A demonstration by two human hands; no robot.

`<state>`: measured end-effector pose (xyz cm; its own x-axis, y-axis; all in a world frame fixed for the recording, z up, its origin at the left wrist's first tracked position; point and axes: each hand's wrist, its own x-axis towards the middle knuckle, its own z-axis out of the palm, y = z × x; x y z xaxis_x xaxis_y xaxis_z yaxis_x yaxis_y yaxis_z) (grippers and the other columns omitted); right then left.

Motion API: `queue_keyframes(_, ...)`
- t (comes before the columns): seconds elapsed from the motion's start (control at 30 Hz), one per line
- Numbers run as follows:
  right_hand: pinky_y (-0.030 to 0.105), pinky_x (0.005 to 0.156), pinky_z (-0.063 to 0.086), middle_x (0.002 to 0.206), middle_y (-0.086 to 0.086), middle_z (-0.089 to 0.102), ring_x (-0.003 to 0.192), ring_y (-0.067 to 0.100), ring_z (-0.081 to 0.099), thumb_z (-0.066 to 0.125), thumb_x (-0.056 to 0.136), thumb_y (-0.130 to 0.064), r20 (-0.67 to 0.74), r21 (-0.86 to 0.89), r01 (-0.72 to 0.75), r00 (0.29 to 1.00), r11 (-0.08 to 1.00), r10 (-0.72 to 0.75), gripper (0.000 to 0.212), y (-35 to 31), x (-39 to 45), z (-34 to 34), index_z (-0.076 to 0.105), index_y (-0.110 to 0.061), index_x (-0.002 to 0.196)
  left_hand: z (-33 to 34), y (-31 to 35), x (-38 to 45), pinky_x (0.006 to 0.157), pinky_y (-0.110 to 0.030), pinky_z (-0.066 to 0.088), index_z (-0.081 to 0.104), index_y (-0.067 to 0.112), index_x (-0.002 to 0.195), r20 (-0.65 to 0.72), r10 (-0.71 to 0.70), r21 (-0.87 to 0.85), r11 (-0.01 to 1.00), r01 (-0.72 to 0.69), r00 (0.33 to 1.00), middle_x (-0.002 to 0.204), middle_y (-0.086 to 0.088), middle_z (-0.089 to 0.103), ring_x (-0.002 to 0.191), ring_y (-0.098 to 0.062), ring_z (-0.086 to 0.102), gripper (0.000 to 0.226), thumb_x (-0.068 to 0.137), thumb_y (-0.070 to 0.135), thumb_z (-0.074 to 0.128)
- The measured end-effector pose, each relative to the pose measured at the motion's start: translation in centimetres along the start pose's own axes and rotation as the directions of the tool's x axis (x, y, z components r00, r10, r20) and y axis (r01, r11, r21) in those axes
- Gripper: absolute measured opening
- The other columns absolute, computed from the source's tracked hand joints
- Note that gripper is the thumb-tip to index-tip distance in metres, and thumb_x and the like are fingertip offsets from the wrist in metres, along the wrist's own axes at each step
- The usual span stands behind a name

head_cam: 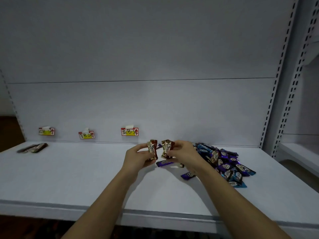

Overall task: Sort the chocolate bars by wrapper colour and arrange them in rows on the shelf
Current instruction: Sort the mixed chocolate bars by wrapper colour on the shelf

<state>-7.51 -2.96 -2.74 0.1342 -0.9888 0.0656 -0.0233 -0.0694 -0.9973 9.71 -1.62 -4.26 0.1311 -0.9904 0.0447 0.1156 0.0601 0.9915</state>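
My left hand (138, 158) grips a brown chocolate bar (152, 149) upright above the white shelf (77, 178). Beside it, my right hand (184, 152) pinches a second brown chocolate bar (167, 147), also upright. The two bars are close but apart. A mixed pile of purple, blue and brown bars (226, 163) lies on the shelf to the right. Two loose purple bars (164, 163) (188, 175) lie under my right forearm. A few brown bars (32, 148) lie in a row at the far left.
Three small labels hang on the back panel: left label (46, 131), middle label (86, 134), right label (129, 131). Perforated uprights (276, 100) bound the shelf on the right. A second shelf unit (300, 152) stands further right.
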Motion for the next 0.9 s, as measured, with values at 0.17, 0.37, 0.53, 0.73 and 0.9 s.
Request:
queue_keyframes(0.17, 0.034, 0.074, 0.059, 0.091, 0.01, 0.073, 0.079, 0.02, 0.069, 0.069, 0.083, 0.004, 0.053, -0.041, 0.045, 0.998, 0.998, -0.043, 0.018, -0.4, -2.5, 3.3, 0.071, -0.003, 0.099, -3.6, 1.4, -4.7, 0.072, -0.033, 0.059, 0.068, 0.009, 0.1, -0.082, 0.046, 0.031, 0.999, -0.044, 0.996, 0.09, -0.013, 0.075, 0.083, -0.025, 0.072, 0.023, 0.081, -0.004, 0.07)
queue_keyframes(0.37, 0.036, 0.074, 0.061, 0.086, 0.014, 0.073, 0.075, 0.024, 0.071, 0.069, 0.084, 0.003, 0.154, -0.003, 0.079, 0.985, 0.997, -0.077, 0.015, -1.5, -5.1, 7.6, 0.069, -0.001, 0.099, -8.6, 3.5, -9.0, 0.07, -0.03, 0.057, 0.067, 0.01, 0.1, -0.198, 0.107, 0.085, 0.992, -0.091, 0.974, 0.093, -0.011, 0.074, 0.085, -0.024, 0.072, 0.021, 0.082, 0.001, 0.072)
queue_keyframes(0.53, 0.033, 0.069, 0.061, 0.088, 0.016, 0.073, 0.074, 0.023, 0.071, 0.07, 0.084, 0.004, 0.217, -0.017, 0.105, 0.971, 0.994, -0.099, 0.015, -1.8, -5.6, 11.9, 0.068, -0.001, 0.098, -12.9, 3.9, -10.3, 0.069, -0.028, 0.058, 0.066, 0.004, 0.103, -0.289, 0.1, 0.109, 0.992, -0.071, 0.952, 0.093, -0.015, 0.073, 0.081, -0.025, 0.071, 0.026, 0.078, -0.001, 0.075)
queue_keyframes(0.73, 0.028, 0.064, 0.06, 0.089, 0.017, 0.07, 0.074, 0.022, 0.07, 0.066, 0.085, 0.008, 0.324, -0.106, 0.097, 0.944, 0.99, -0.058, 0.018, -1.0, -3.7, 19.4, 0.065, 0.002, 0.102, -19.1, 3.4, -8.6, 0.08, -0.035, 0.059, 0.067, 0.009, 0.105, -0.36, 0.12, 0.149, 0.986, -0.07, 0.925, 0.091, -0.011, 0.075, 0.084, -0.023, 0.073, 0.029, 0.079, -0.002, 0.074)
queue_keyframes(0.9, 0.032, 0.069, 0.061, 0.09, 0.018, 0.07, 0.077, 0.024, 0.071, 0.067, 0.085, 0.007, 0.353, -0.153, 0.067, 0.935, 0.986, -0.008, 0.013, 0.8, 1.2, 26.4, 0.065, -0.003, 0.094, -27.2, 2.7, -5.0, 0.077, -0.032, 0.058, 0.067, 0.009, 0.105, -0.456, 0.1, 0.164, 0.986, -0.027, 0.884, 0.09, -0.01, 0.075, 0.086, -0.023, 0.072, 0.032, 0.077, -0.005, 0.075)
